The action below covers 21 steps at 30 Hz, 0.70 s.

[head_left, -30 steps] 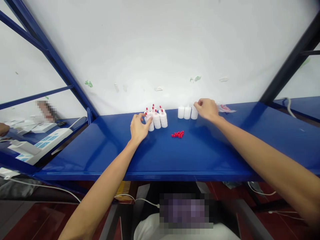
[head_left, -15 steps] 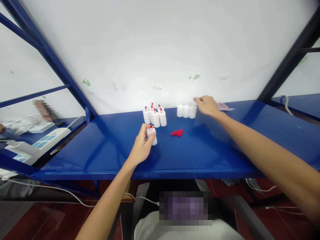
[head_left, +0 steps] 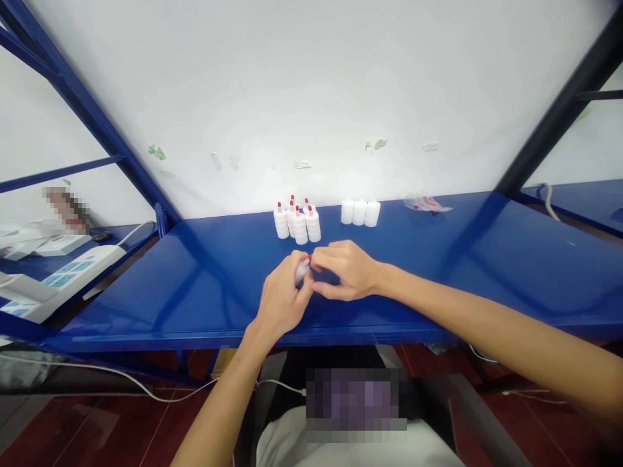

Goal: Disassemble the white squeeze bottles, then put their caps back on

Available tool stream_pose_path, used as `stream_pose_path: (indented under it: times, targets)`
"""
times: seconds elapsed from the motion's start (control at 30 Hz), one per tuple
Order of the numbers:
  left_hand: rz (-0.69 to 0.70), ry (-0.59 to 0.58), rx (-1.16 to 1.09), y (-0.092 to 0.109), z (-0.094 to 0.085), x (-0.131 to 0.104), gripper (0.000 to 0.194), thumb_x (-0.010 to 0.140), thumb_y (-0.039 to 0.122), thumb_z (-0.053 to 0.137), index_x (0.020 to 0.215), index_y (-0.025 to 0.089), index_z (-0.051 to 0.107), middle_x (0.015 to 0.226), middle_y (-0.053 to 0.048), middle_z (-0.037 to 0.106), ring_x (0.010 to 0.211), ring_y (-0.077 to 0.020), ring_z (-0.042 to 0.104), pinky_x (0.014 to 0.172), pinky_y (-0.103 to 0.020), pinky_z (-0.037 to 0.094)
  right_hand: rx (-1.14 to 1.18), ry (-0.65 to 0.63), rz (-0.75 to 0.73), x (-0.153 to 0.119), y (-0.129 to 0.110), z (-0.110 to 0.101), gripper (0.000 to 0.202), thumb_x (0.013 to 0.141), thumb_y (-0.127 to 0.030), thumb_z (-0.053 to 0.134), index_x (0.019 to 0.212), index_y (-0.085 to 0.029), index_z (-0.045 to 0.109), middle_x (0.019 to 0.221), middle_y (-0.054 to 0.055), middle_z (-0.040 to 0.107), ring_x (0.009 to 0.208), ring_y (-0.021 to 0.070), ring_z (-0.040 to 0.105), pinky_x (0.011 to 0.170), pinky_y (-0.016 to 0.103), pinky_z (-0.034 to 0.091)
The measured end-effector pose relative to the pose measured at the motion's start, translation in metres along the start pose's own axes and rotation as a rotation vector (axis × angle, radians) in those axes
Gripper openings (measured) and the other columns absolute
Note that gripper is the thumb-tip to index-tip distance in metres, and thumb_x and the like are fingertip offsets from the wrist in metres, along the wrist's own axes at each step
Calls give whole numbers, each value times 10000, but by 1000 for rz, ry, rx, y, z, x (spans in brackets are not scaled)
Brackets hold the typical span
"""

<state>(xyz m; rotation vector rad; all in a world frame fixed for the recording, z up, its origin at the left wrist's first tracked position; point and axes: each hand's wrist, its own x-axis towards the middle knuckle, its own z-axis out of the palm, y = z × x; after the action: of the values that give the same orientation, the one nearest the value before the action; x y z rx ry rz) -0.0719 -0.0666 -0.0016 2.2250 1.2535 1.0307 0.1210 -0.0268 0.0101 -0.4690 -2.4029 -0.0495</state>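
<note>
Over the front half of the blue worktop (head_left: 204, 292), near the middle of its front edge, the left hand (head_left: 285, 295) is closed around a white bottle (head_left: 302, 269), held tilted with its red tip (head_left: 310, 258) toward the right hand (head_left: 348, 269). The right hand is half curled, its fingers at that tip; whether they pinch it cannot be told. Off the left edge lies a white power strip (head_left: 73, 279). Farther back, a cluster of red-tipped white bottles (head_left: 300, 228) stands upright. Beside it, three white bottles (head_left: 359, 213) stand in a row near the back edge. Right of these lies a clear bag (head_left: 427, 204) with red contents. Any bottle lettering is too small to read.
</note>
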Motion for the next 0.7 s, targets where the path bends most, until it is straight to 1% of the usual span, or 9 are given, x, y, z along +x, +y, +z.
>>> stream_pose_path:
  times: [0.1,0.2,0.27,0.33,0.4,0.5,0.57,0.63,0.7]
  targets:
    - [29,68,270,2,3,-3,154,935,328,488,1039,223,533,933,-20,645,808,-196,596,723,-307,405,25,-67,78,0,-3,-1,304,962,-465,428,796,-211,442,686,-17,499,568,118,368,589,277,310]
    - [75,25,297,3,2,-7,148,923,292,485,1045,222,531,878,0,645,755,-183,591,690,-297,394,17,-74,190,0,-1,-8,319,971,-475,448,791,-213,426,658,-34,461,551,112,340,565,274,273]
    - [109,-4,254,3,0,-9,126,914,246,474,1021,216,532,852,11,632,735,-164,574,694,-287,394,8,-105,179,1,0,-12,304,991,-459,434,825,-206,457,697,-21,504,574,118,373,582,276,285]
    - [122,-36,158,3,-2,-9,89,922,236,464,976,207,529,796,25,594,684,-138,530,678,-270,392,4,-137,104,2,-1,-13,296,1026,-415,377,862,-197,492,756,4,559,621,130,422,628,283,319]
    - [111,-83,13,2,-4,-8,93,951,264,448,933,203,516,717,45,528,617,-115,465,631,-247,382,-12,-127,40,3,-3,-12,319,1048,-366,313,870,-190,511,799,30,585,671,146,452,680,298,347]
    - [98,-120,-101,0,-6,-8,162,979,300,421,866,203,484,653,59,449,572,-104,401,572,-228,359,28,-91,36,5,-9,-8,337,1046,-338,289,815,-193,486,772,34,560,665,147,436,683,301,357]
    - [141,-88,-6,-1,-5,-10,131,960,271,442,865,200,499,697,44,488,608,-110,431,601,-238,370,140,-82,98,6,-12,-8,348,1042,-335,289,746,-207,421,690,-1,497,605,126,389,630,281,337]
    - [193,-27,147,0,-3,-11,90,932,245,473,953,201,549,801,15,564,689,-131,499,662,-261,393,257,-72,212,5,-9,-10,384,1040,-355,286,684,-221,335,606,-39,397,545,105,324,575,266,298]
    - [207,20,246,2,-1,-11,172,933,256,478,1076,210,563,912,-14,620,778,-158,561,719,-284,414,302,-73,316,2,-1,-16,411,1036,-383,288,657,-225,290,571,-53,332,524,99,299,555,263,274]
